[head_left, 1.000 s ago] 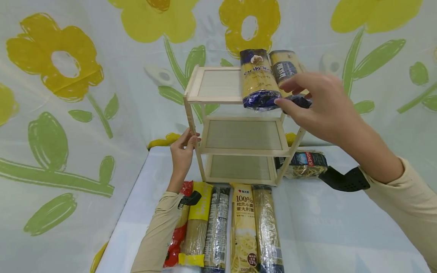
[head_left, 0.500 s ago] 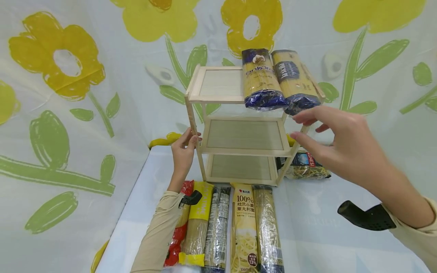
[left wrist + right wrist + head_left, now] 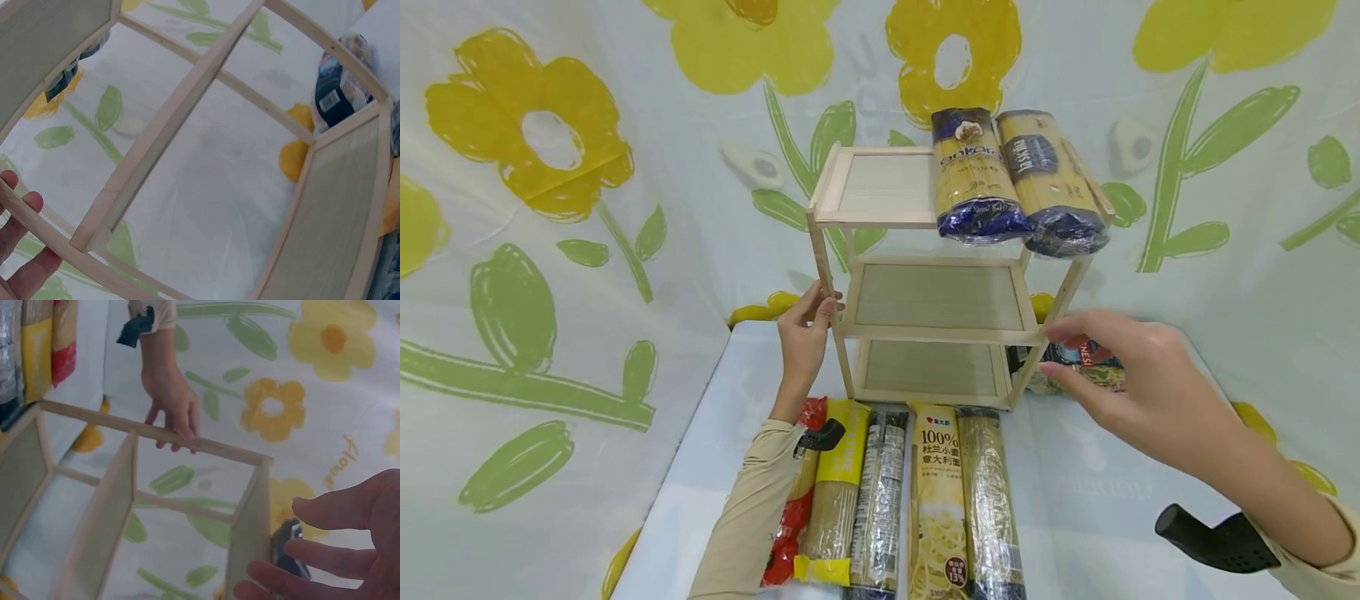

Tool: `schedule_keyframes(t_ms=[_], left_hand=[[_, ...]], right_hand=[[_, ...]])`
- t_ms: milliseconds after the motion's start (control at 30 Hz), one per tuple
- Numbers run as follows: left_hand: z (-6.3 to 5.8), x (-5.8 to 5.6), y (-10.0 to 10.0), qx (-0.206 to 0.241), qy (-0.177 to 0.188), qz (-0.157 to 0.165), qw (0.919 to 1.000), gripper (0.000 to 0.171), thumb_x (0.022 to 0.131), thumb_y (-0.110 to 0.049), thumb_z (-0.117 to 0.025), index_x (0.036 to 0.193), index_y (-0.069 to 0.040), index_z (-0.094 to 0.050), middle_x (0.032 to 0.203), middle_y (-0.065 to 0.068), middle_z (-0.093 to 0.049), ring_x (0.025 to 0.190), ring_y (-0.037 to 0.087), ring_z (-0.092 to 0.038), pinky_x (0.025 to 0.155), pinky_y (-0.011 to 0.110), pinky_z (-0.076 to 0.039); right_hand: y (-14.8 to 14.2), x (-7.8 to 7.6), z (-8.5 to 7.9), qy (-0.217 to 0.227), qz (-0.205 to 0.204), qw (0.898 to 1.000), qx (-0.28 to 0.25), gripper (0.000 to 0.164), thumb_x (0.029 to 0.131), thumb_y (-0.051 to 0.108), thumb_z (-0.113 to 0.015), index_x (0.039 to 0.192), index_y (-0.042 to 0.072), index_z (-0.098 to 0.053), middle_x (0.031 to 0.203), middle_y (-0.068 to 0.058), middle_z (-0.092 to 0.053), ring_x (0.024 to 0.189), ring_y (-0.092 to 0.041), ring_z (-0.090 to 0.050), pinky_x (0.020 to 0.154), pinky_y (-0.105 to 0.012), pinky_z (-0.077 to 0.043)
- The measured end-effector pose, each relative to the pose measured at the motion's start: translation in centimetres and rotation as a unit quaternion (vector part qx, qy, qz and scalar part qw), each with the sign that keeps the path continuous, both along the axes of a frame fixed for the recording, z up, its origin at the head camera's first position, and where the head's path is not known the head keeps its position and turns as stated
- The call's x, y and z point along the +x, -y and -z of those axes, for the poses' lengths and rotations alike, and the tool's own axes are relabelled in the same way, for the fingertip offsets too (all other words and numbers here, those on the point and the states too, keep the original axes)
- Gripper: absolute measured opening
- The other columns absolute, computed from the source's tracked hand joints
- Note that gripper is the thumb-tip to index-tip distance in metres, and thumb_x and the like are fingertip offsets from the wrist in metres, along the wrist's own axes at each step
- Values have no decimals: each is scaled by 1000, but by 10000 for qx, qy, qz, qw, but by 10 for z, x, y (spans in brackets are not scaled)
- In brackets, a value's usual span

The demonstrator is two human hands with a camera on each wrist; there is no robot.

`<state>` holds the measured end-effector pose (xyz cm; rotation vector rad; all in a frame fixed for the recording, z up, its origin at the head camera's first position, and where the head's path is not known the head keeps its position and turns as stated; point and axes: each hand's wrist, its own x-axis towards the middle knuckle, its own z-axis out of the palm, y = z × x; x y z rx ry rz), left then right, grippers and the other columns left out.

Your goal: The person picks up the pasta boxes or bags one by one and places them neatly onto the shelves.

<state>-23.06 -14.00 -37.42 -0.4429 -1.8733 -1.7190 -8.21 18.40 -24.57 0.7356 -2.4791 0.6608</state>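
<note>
A three-tier wooden rack (image 3: 936, 297) stands on the table. My left hand (image 3: 803, 333) grips its left front post, thumb and fingers on either side of the wood in the left wrist view. Two spaghetti packs, one blue-ended and marked ankara (image 3: 976, 175), the other with a dark label (image 3: 1048, 171), lie side by side on the right of the top tier, ends jutting past its front edge. My right hand (image 3: 1142, 392) holds nothing; its fingers and thumb are apart, fingertips close by the right front post. In the right wrist view, its fingers (image 3: 331, 559) spread beside the top tier.
Several long pasta packs lie in a row before the rack: a red one (image 3: 793, 525), a yellow one (image 3: 838, 450), a silvery one (image 3: 878, 500), a cream one (image 3: 936, 483) and a clear one (image 3: 988, 500). An AGNESI pack (image 3: 1108, 377) lies behind the right hand. Flowered cloth hangs behind.
My right hand has come away from the dark-labelled spaghetti pack on the top tier and moved down and right to beside the right post. The left hand stays on its post.
</note>
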Motion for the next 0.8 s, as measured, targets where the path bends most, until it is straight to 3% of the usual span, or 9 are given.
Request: schedule_keyframes(t_ms=[333, 633, 800], left_hand=[[-1, 2, -1, -78, -76, -47, 9999, 37, 92, 1, -58, 128, 9, -54, 98, 28, -66, 84, 43, -63, 66, 32, -49], [-2, 3, -2, -104, -69, -62, 9999, 38, 91, 3, -57, 129, 9, -52, 99, 29, -66, 84, 44, -64, 70, 26, -52], [-1, 2, -2, -155, -79, -96, 9998, 38, 91, 3, -57, 128, 9, -53, 99, 28, -66, 83, 43, -64, 69, 26, -51]], right_hand=[[-2, 10, 32, 681, -18, 9977, -26, 29, 76, 9, -79, 103, 16, -68, 96, 9, -67, 80, -8, -62, 65, -26, -51], [0, 18, 67, 1540, -49, 9877, -272, 25, 82, 16, -75, 105, 18, -65, 98, 13, -65, 81, -4, -57, 62, -24, -50], [0, 20, 84, 1716, -71, 9841, -444, 27, 83, 15, -74, 107, 18, -64, 100, 12, -64, 82, -2, -55, 60, -24, -49]])
